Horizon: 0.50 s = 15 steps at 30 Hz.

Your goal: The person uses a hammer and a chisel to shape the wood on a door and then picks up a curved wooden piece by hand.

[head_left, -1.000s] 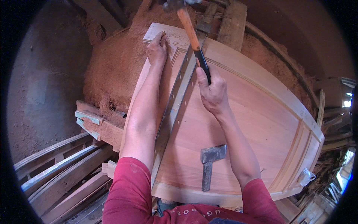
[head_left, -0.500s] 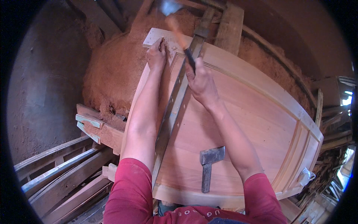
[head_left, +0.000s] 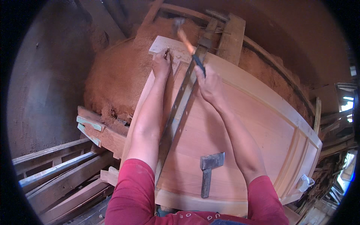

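A wooden panelled door (head_left: 240, 116) lies flat before me. My right hand (head_left: 212, 85) is closed round the black grip of a hammer (head_left: 186, 42), its slightly blurred head raised beyond the door's far left corner. At that corner my left hand (head_left: 161, 66) rests on the frame, fingertips pinched together; whatever they hold is too small to make out. Wood crumbs lie beside those fingers. Between my arms, a long metal bar clamp (head_left: 179, 108) with holes runs across the door. A second tool with a blocky metal head and short handle (head_left: 206, 178) lies on the panel near me.
Reddish sawdust (head_left: 112, 75) is heaped behind and left of the door. Stacked timber (head_left: 63, 176) fills the lower left, and scrap wood (head_left: 333, 146) lies at the right. An upright board (head_left: 232, 37) stands at the far edge. Something white (head_left: 304, 183) hangs at the door's right corner.
The hammer head has come down a little toward the door and shows less blur. My right hand has shifted slightly right. The left hand keeps its pinch at the corner; the whole view has shifted slightly.
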Tool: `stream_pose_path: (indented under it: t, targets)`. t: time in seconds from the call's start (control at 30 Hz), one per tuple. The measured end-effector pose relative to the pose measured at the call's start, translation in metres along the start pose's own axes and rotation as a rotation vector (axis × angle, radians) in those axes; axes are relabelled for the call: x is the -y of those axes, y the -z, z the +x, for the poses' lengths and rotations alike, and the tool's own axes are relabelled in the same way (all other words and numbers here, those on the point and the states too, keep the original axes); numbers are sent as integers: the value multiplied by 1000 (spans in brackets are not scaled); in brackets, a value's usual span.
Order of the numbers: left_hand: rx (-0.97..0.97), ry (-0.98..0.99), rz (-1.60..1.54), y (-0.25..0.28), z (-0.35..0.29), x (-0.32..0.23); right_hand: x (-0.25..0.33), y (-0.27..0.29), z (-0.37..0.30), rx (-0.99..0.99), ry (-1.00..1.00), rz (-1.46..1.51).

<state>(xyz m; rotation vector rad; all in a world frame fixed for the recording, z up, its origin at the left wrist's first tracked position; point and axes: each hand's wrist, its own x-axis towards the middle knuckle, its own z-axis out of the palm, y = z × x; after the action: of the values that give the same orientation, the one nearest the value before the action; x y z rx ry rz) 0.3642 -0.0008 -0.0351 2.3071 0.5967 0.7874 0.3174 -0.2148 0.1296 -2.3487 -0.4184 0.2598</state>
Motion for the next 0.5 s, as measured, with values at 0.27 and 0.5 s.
stream_pose_path:
  t: [0.27, 0.5]
  targets:
    - [38, 68, -45, -2, 1, -6, -31, -31, -3, -8, 143, -110]
    - [43, 125, -25, -4, 1, 3, 8, -13, -13, -356, 439, 242]
